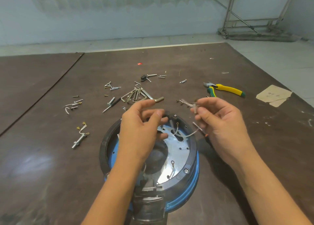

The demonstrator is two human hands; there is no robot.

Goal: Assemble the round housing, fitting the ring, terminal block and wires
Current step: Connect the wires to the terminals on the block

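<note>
The round housing (190,179) lies open side up on the brown board, blue outside with a black ring (191,158) screwed round its rim and a shiny metal plate inside. White wires with eyelet terminals (172,162) lie in it. My left hand (144,128) hovers over the housing's far left part, fingers loosely curled, holding nothing that I can see. My right hand (219,122) is raised beside the housing's far right edge and pinches a blurred white wire piece (193,105); another wire (190,133) runs from under this hand into the housing.
Loose screws (112,87), a bunch of hex keys (136,94), a screwdriver (110,105) and a bolt with wire (79,140) lie beyond and left of the housing. Yellow-green pliers (224,88) and torn cardboard (273,95) lie at the right. A black part (143,77) sits farther back.
</note>
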